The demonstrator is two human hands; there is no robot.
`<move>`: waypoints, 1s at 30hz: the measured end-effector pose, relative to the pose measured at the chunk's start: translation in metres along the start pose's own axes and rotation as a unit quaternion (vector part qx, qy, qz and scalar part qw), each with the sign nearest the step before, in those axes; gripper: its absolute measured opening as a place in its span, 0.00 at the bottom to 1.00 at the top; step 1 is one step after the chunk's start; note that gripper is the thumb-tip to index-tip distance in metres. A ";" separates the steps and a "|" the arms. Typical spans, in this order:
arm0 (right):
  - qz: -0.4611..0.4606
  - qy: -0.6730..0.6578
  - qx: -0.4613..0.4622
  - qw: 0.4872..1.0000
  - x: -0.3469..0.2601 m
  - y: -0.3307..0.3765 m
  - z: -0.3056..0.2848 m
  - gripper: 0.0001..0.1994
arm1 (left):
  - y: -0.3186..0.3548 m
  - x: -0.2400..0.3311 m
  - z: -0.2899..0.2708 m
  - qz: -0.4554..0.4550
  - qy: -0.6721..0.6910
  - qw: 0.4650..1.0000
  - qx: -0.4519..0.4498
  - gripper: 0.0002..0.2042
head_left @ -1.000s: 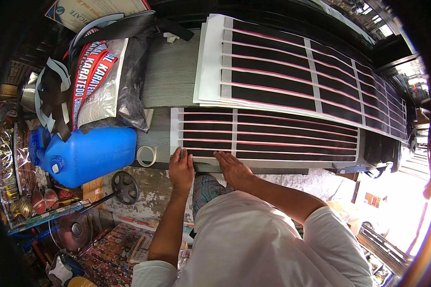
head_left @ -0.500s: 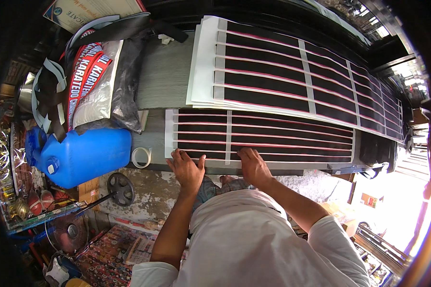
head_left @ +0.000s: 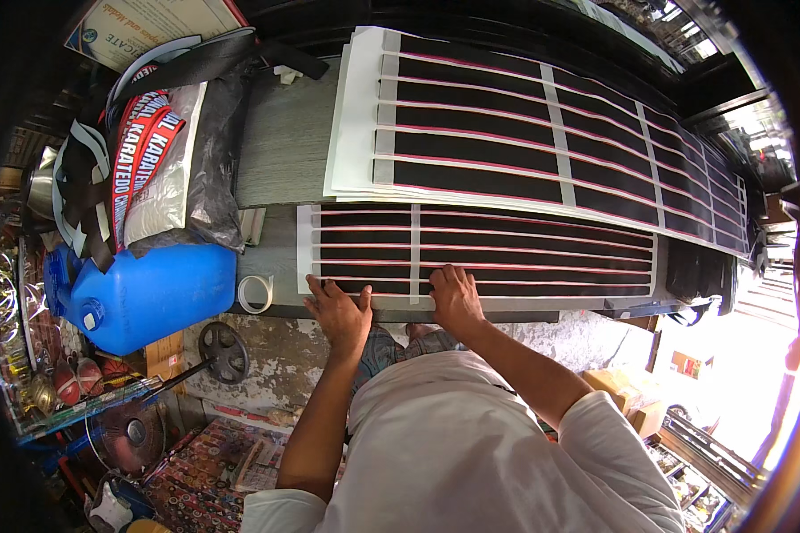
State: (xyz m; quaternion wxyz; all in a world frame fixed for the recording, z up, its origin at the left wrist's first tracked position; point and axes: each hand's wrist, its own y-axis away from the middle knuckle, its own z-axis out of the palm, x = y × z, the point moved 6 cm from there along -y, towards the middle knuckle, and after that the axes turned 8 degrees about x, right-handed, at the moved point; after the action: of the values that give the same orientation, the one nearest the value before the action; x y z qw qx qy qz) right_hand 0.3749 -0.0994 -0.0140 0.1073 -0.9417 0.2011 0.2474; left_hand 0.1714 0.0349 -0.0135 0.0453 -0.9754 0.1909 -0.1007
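Observation:
A white sheet lies on the grey tabletop, carrying long black bands edged with thin white and red lines. A pale strip of tape crosses the bands. Spread over the sheet's lower left corner, the fingers of my left hand are apart and grip nothing. My right hand rests on the lower bands just right of the pale strip, fingers bent, tips slightly parted on the surface. Whether its thumb presses on anything is unclear. Farther back, a larger stack of similar striped sheets overlaps the upper edge of this sheet.
A roll of tape stands left of the sheet, beside a blue jug. Behind the jug sit a clear plastic bag and red printed ribbons. A certificate lies at the far left. Below the table is a dark handwheel.
The view has shifted slightly, moving the table things a little to the left. Both hands stay on the near sheet; the right hand's fingers have shifted a little farther up over the bands.

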 end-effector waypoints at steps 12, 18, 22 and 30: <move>0.081 0.013 -0.028 0.996 0.001 -0.011 0.003 0.15 | -0.010 -0.003 -0.003 -0.012 0.007 1.000 -0.007 0.33; 0.138 -0.007 -0.061 0.988 0.020 -0.019 0.007 0.11 | -0.009 -0.005 0.002 -0.037 -0.004 0.999 -0.031 0.33; 0.102 0.024 -0.064 0.992 0.019 -0.027 0.007 0.09 | -0.009 -0.006 0.002 -0.033 -0.010 0.999 -0.029 0.33; 0.080 0.040 -0.076 0.993 0.031 -0.033 0.012 0.04 | -0.009 -0.004 -0.002 -0.050 -0.008 0.997 -0.055 0.35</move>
State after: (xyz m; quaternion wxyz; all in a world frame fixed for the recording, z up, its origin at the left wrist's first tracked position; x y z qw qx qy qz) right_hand 0.4084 -0.0758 -0.0368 0.0069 -0.9370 0.2608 0.2322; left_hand 0.1709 0.0449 -0.0110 -0.0123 -0.9854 0.1470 -0.0846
